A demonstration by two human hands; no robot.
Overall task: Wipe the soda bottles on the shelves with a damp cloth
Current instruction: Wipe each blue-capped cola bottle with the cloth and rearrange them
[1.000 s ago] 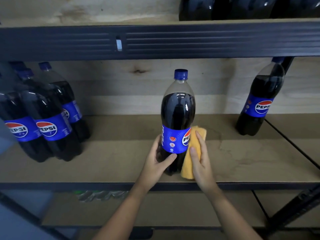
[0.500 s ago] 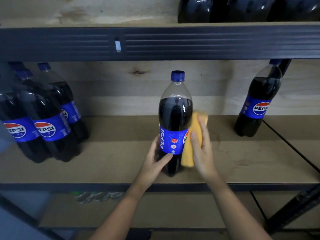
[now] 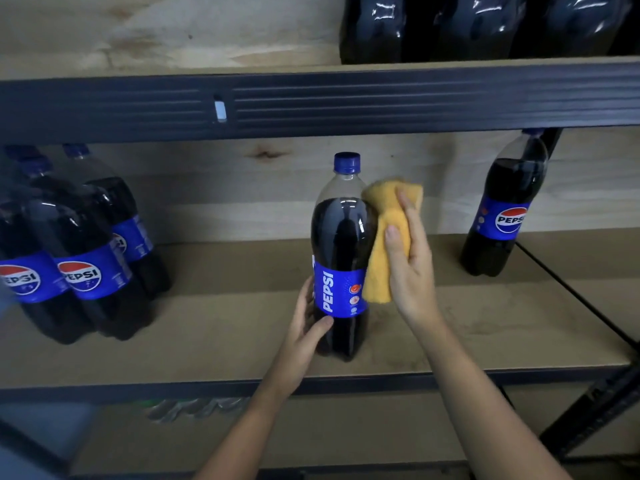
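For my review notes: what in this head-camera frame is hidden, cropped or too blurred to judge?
- Tall cola bottle with blue cap, head view: its right flank is covered by the yellow cloth in the right hand; its far side is unseen.
- Left hand: its fingers disappear behind the bottle's base.
- Shrink-wrapped dark bottles on the upper shelf: cut off by the top edge.
- Leftmost bottle of the left group: cropped by the left edge, blurred.
- Cloth dampness: not judgeable.

We see dark metal shelving frame (image 3: 346, 102), ribbed front beam with 1 pale clip (image 3: 220, 110). Plywood back panel (image 3: 207, 188), 1 dark knot. Brown fibreboard deck (image 3: 214, 327). Dim light; diagonal brace (image 3: 595, 410) lower right.
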